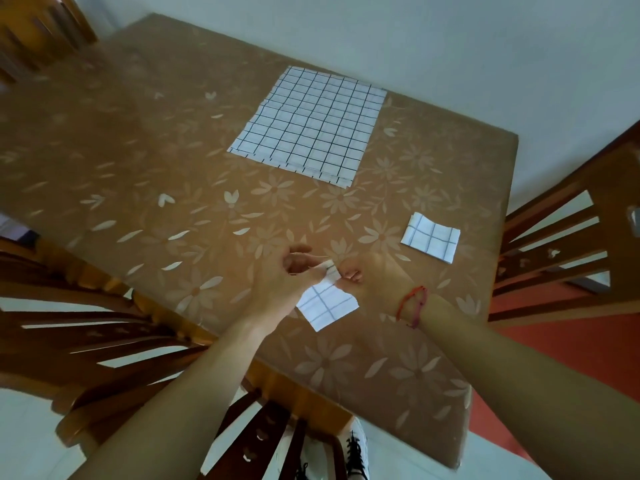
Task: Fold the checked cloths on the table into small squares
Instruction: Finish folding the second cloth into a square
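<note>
Near the table's [145, 174] front edge, the left hand [282, 284] pinched the lifted corner of a half-folded cloth [327, 306]. The right hand [379, 282] curled its fingers against that same corner, though I couldn't tell if they gripped it. A folded square [431, 239] lay to the right, and the unfolded stack [308, 124] lay farther back.

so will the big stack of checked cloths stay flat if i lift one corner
Probably not: the stack of checked cloths lies limp and thin, so it should droop. Its near edge shows fanned layers, likely to slip apart.
</note>
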The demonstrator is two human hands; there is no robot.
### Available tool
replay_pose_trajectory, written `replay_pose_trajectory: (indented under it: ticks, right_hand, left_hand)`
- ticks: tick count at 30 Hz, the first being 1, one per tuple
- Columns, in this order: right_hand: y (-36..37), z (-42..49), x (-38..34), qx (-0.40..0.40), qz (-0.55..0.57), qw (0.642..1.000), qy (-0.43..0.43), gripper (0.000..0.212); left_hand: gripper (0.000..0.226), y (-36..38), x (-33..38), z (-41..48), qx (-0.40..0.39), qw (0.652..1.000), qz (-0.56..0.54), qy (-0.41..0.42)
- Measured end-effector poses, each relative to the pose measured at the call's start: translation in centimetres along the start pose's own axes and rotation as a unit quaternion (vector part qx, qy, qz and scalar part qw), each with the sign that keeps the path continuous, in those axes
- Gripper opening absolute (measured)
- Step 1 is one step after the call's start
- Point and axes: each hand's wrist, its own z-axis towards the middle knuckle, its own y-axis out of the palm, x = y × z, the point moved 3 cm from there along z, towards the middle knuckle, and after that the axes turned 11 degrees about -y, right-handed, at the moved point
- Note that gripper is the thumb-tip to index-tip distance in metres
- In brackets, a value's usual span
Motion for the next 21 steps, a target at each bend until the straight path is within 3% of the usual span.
replay_pose_trajectory:
  ticks: [4, 14, 21]
  right_hand:
    - [-0.9, -1.4, -1.7, 0.087, 0.126, 0.988, 0.032, 0.013]
    - [1.3, -1.8, -3.4, 0.062, 0.389, 0.907, 0.151, 0.018]
    - [3.2, -1.9, -3.3, 0.074, 0.434, 0.870, 0.223, 0.017]
  left_hand:
    - [0.025, -2.8, -1.9, -0.4, -0.008, 0.998, -0.021, -0.066]
    - [0.008, -5.3, -3.7, -1.6, -0.004, 0.995, 0.016, -0.096]
    - [0.006, -6.3, -3.3, -0.3, 0.025, 0.993, 0.020, -0.111]
